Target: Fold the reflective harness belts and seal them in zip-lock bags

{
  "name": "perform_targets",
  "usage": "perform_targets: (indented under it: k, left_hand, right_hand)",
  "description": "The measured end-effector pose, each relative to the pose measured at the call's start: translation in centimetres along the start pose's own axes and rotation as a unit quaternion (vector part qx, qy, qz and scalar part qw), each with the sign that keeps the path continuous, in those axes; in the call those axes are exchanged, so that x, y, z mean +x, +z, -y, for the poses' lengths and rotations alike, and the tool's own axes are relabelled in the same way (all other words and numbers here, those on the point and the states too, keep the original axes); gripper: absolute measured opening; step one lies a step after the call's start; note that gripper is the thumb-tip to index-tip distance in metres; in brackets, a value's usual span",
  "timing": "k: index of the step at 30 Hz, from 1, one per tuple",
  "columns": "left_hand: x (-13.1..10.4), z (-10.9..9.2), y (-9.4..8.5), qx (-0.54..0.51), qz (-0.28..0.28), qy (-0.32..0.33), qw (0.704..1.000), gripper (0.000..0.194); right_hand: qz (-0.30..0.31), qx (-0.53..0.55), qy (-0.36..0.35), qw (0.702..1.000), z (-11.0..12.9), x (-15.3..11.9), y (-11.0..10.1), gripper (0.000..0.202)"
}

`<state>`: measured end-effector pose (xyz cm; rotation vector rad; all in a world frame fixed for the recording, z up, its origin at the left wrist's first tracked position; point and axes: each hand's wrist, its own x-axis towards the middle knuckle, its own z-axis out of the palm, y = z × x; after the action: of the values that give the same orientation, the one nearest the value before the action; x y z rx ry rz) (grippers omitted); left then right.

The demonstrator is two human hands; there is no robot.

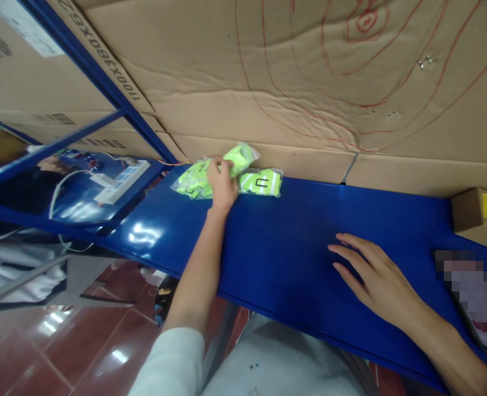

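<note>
At the back of the blue table (293,242), my left hand (222,184) has its fingers closed on a clear plastic bag of folded neon-green fabric (242,157), held up against the cardboard. Under and around that hand lie other such bags: a neon-green bag (193,180) to the left and a neon-green bag with pale stripes and a dark U-shaped mark (262,182) to the right. Part of the held bag is hidden behind the fingers. My right hand (369,275) hovers over the table's right half with fingers apart, holding nothing.
Tall cardboard (293,99) with red drawn rings stands along the back edge. A small brown box (472,212) and a blurred-out dark-edged object (474,297) occupy the right end. Left are a blue metal frame post (144,129), a power strip (121,181) and another person's sleeve (20,269).
</note>
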<state>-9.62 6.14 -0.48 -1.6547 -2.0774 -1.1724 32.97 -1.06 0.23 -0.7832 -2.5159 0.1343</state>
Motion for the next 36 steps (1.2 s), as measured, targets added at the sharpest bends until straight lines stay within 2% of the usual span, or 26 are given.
perform_targets:
  k: [3,5,8,11,13,15,18,20,23,26,29,32,36]
  left_hand:
    - [-0.4,-0.9,0.4,0.019,0.084,0.027,0.996,0.032]
    - [-0.6,-1.7,0.4,0.027,0.105,0.040,0.993,0.035]
    - [-0.8,-3.8,-0.1,0.021,0.085,0.058,0.994,0.053]
    - [-1.3,-6.7,-0.9,-0.039,0.040,0.068,0.996,0.071]
    - [-1.8,-8.5,-1.2,-0.112,0.015,0.059,0.992,0.073]
    - [-2.6,-10.2,-1.2,-0.189,0.024,0.047,0.981,0.073]
    - [-4.4,-12.4,-0.5,-0.254,0.109,0.079,0.958,0.074]
    - [-5.9,-13.9,0.1,-0.253,0.181,0.158,0.937,0.072]
    - [-8.4,-15.6,0.9,-0.233,0.271,0.284,0.890,0.073]
    - [-10.4,-16.0,2.2,-0.227,0.344,0.314,0.855,0.091]
    - [-11.4,-15.3,3.5,-0.216,0.409,0.295,0.836,0.093]
    - [-11.6,-14.6,4.3,-0.228,0.429,0.273,0.831,0.088]
    - [-11.4,-14.6,4.2,-0.236,0.435,0.270,0.826,0.087]
  right_hand:
    - [0.009,-0.004,-0.001,1.000,-0.1,-0.1,0.2,0.036]
    - [0.013,-0.008,-0.004,1.000,-0.3,-0.2,0.3,0.036]
    - [0.023,-0.010,-0.005,1.000,-0.5,-0.3,0.6,0.036]
    - [0.030,-0.015,-0.006,0.999,-0.6,-0.3,0.9,0.036]
    - [0.027,-0.024,-0.004,0.999,-0.6,-0.2,1.1,0.039]
    - [0.019,-0.040,0.005,0.999,-0.6,-0.1,1.3,0.047]
    - [0.016,-0.058,0.023,0.998,-0.4,0.0,1.7,0.064]
    - [0.013,-0.054,0.031,0.998,-0.3,0.0,2.0,0.075]
    - [0.007,-0.043,0.038,0.998,-0.5,-0.4,2.8,0.082]
    - [0.043,-0.044,0.050,0.997,-1.1,-1.1,4.1,0.085]
    - [0.089,-0.063,0.048,0.993,-1.8,-2.1,5.4,0.085]
    - [0.112,-0.078,0.046,0.990,-2.2,-2.6,5.9,0.086]
    - [0.117,-0.096,0.041,0.988,-2.1,-2.4,5.5,0.087]
